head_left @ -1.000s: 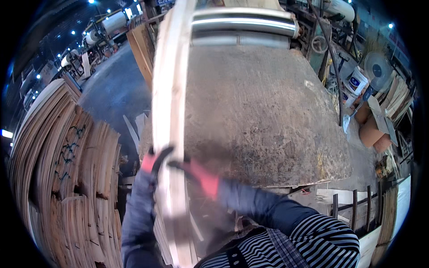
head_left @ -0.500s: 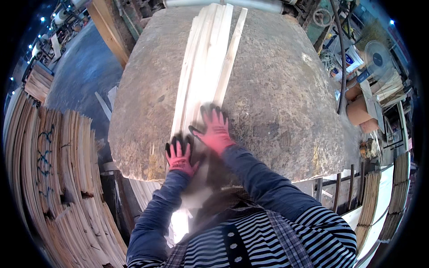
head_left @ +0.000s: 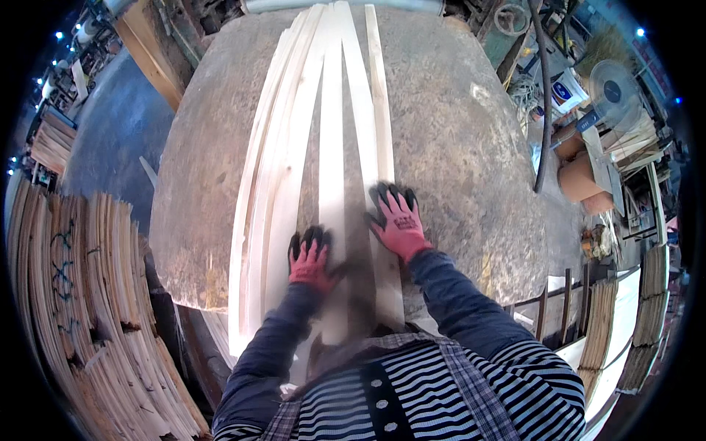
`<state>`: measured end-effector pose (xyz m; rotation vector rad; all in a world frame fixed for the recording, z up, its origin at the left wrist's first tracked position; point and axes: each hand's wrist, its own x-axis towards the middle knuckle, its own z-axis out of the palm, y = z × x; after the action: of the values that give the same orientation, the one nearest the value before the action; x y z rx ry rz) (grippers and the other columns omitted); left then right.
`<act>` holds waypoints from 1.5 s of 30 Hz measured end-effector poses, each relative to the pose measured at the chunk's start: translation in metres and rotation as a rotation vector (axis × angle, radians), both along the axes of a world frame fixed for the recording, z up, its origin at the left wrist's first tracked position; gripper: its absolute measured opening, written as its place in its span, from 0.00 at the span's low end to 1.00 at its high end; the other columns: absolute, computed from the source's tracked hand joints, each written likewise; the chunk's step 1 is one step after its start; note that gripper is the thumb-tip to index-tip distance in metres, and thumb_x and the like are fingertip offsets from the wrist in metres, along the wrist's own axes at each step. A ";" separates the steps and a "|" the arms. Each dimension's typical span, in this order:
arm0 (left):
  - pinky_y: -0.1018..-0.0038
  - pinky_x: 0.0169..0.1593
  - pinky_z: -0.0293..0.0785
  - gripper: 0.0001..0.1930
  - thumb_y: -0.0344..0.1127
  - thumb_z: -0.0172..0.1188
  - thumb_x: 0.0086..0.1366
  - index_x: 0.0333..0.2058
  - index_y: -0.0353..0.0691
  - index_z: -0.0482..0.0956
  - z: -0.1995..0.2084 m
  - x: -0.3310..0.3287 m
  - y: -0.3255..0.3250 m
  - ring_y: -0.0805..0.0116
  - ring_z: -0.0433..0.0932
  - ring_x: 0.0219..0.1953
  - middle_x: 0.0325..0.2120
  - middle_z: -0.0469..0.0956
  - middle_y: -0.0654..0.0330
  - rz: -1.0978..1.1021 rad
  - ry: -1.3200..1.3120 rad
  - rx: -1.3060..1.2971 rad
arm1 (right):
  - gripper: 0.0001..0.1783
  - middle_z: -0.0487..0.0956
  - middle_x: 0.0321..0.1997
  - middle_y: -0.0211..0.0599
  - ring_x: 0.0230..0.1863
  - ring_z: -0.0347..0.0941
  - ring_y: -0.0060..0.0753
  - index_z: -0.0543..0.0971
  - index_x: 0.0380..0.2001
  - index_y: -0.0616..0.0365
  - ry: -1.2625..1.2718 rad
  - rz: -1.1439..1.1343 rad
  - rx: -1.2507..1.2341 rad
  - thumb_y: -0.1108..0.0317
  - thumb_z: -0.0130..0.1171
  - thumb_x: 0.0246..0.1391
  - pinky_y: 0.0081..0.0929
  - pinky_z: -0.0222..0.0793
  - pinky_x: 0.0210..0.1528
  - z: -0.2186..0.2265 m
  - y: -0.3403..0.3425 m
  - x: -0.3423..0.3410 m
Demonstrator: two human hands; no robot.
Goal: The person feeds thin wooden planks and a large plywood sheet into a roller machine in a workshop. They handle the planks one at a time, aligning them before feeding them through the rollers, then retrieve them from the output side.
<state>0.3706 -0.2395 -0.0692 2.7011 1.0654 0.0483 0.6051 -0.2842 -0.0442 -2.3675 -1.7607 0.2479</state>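
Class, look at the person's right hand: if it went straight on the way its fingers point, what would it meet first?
Probably the rightmost pale wood strip, just ahead of the right hand; depth is unclear, so they may be touching.

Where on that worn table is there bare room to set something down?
The widest bare patch on the table runs from the right hand and wood strips to its right edge; another lies between strips and left edge. Strips and left hand crowd the middle.

Desk [head_left: 463, 154] mottled grey-brown. Across desk: cream strips [head_left: 331, 140], pink-and-black gloved hands [head_left: 401, 226]. Near side of desk: black-and-white striped shirt [head_left: 426, 389].
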 end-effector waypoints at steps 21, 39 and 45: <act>0.49 0.60 0.40 0.32 0.57 0.46 0.54 0.54 0.45 0.61 0.017 0.138 -0.004 0.52 0.51 0.60 0.57 0.56 0.54 -0.271 -0.044 -0.201 | 0.35 0.53 0.63 0.43 0.64 0.45 0.44 0.57 0.57 0.56 -0.171 -0.175 -0.112 0.47 0.44 0.51 0.47 0.37 0.63 -0.004 -0.062 0.111; 0.53 0.60 0.42 0.32 0.46 0.53 0.52 0.55 0.41 0.58 0.049 0.213 0.187 0.51 0.53 0.58 0.56 0.55 0.49 0.024 -0.168 0.308 | 0.34 0.58 0.59 0.47 0.60 0.50 0.47 0.62 0.53 0.61 -0.027 -0.059 0.449 0.48 0.49 0.48 0.47 0.40 0.61 0.035 0.173 0.173; 0.46 0.58 0.40 0.33 0.47 0.55 0.49 0.54 0.39 0.61 0.015 -0.001 0.089 0.46 0.53 0.57 0.57 0.54 0.49 0.219 0.169 0.267 | 0.36 0.58 0.58 0.43 0.61 0.50 0.43 0.63 0.53 0.56 0.233 0.376 0.179 0.44 0.51 0.44 0.50 0.42 0.61 -0.008 0.098 -0.023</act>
<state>0.3698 -0.1500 -0.0540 2.8482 1.5007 -0.0009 0.5817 -0.1861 -0.0521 -1.7945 -2.0025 0.3813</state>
